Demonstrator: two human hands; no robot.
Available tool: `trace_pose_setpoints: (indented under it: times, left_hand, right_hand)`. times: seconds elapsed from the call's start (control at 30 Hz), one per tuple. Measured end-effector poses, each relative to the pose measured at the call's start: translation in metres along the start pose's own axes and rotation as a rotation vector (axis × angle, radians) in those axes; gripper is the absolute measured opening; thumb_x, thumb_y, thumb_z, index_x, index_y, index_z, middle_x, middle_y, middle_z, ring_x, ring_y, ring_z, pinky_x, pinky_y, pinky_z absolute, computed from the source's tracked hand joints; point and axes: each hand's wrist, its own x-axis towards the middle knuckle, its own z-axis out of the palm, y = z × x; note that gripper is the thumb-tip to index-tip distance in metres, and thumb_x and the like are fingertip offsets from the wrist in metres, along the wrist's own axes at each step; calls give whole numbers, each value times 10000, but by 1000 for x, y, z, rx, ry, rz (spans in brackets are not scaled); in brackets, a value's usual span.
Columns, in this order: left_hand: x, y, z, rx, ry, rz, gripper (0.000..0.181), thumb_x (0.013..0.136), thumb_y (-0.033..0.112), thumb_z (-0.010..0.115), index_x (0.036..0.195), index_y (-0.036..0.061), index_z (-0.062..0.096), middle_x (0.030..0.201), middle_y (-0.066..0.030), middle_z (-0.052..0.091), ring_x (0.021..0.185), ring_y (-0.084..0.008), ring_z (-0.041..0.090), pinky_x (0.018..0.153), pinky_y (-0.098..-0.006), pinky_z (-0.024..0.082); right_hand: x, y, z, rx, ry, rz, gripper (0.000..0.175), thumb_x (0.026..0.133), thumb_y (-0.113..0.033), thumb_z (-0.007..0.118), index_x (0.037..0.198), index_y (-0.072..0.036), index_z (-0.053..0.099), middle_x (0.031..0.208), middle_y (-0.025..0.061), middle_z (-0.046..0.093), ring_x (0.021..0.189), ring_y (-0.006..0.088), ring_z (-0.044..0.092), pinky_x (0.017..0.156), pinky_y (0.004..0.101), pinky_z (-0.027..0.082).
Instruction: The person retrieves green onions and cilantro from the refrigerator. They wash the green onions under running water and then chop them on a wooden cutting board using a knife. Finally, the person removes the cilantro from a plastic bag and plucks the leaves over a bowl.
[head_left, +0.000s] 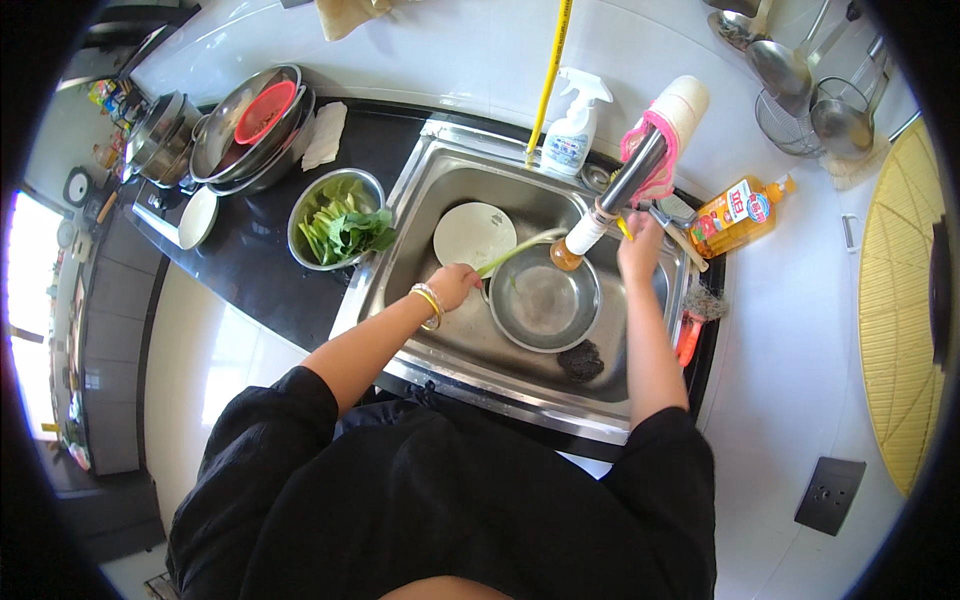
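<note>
My left hand (452, 286) grips one end of a long pale-green vegetable stalk (517, 251) over the sink (450, 337). The stalk's far end reaches towards the tap's mouth. Below it sits a round metal basin (546, 300) with a green scrap inside. A white plate (475, 234) rests in the sink, left of the basin. Beside the tap (611, 199), my right hand (642, 238) is closed around a small yellow item (625, 228), too small to identify. A dark scouring pad (581, 361) lies on the sink floor, near the basin.
On the black counter (255, 236), a metal bowl (298, 240) holds leafy greens (349, 229). Stacked basins (289, 146) carry a red strainer (265, 112). Behind the sink stands a spray bottle (571, 135); at right, a detergent bottle (731, 217) and a red-handled brush (688, 337).
</note>
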Motion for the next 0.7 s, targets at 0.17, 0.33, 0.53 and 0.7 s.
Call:
trace_pose_setpoints:
  times: [0.17,0.33,0.53,0.7]
  left_hand:
    - [20,14,14,-1198,-65,-462,193,923,205,395,1013,62,489,912,-86,598,778,-188,572,702,-361,454]
    - [32,42,30,-1417,-4,-451,159,920,209,408,1040,103,409,1071,-79,570,1010,-229,539,903,-448,365]
    - [47,56,45,-1420,133,-385,128,912,165,420,1015,88,418,1058,-96,562,977,-225,549,839,-435,436]
    - [61,63,60,-1479,163,-335,110,908,113,408,1000,56,427,1008,-111,562,927,-220,560,803,-377,475]
  right_hand:
    - [78,33,12,-305,-379,235,326,846,-301,461,939,7,514,924,232,585,878,379,558,753,454,440]
    - [90,42,26,-314,-451,256,264,822,-254,457,927,-45,579,941,199,600,914,363,561,767,444,450]
    - [86,52,27,-229,-415,194,282,834,-272,435,878,-61,616,925,187,607,895,364,565,745,457,445]
    - [73,90,47,-188,-258,169,395,871,-328,387,780,-1,589,800,221,603,803,383,572,703,460,443]
